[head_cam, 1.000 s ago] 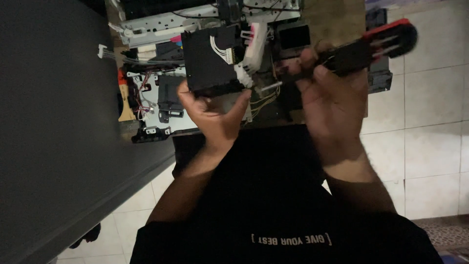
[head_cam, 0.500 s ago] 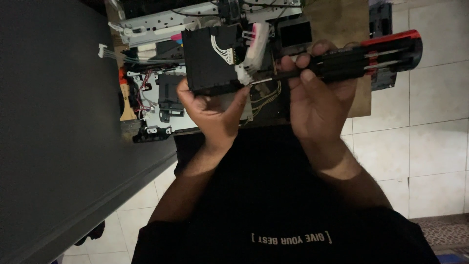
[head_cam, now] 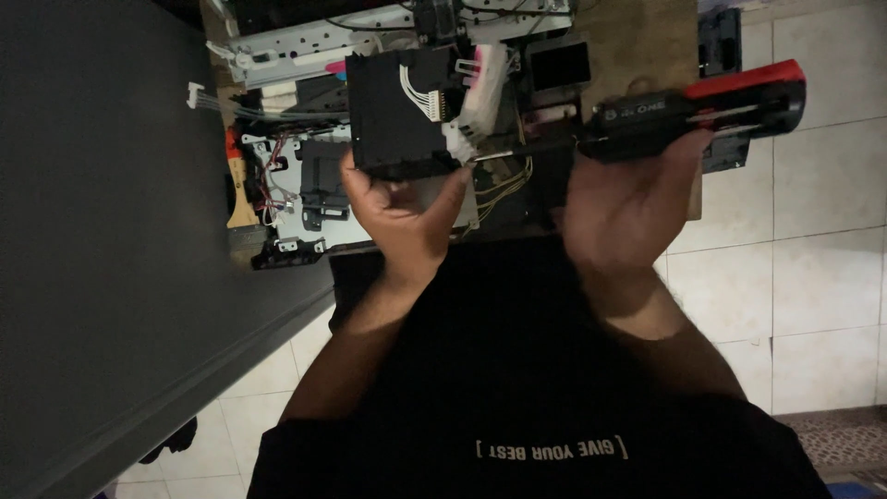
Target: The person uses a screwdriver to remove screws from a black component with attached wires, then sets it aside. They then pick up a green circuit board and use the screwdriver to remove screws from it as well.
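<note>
**Fingers steady the black box while the screwdriver tip arrives at its corner**

The fingers [head_cam: 362, 188] of the left hand [head_cam: 402, 211] are curled up around the bottom edge of the black box [head_cam: 397, 115], the thumb pressed on one side and the other fingers on the opposite side, so the box is pinched from below and held in the air in front of the chest. The right hand [head_cam: 624, 208], to the right of the box, carries the screwdriver [head_cam: 688, 109] with black and red handle. Its fingers lie loosely under and behind the handle; I cannot tell how firmly they close.

One second ago the screwdriver pointed away, well apart from the box, and the right hand was wrapped tight on it. Now it lies level and the thin metal tip touches the lower right corner of the box, just below the white connector with wires [head_cam: 476, 92]. In my judgement, the tool is now lined up to work at that corner. The box itself has hardly moved.

Behind the box is an opened machine [head_cam: 305, 199] with metal frame and cables. Left of the box is a large dark panel [head_cam: 111, 231], right of it a tiled floor [head_cam: 785, 277].

The spot where the tip meets the box is dark and small, so a screw cannot be made out. The left palm hides the underside of the box.
</note>
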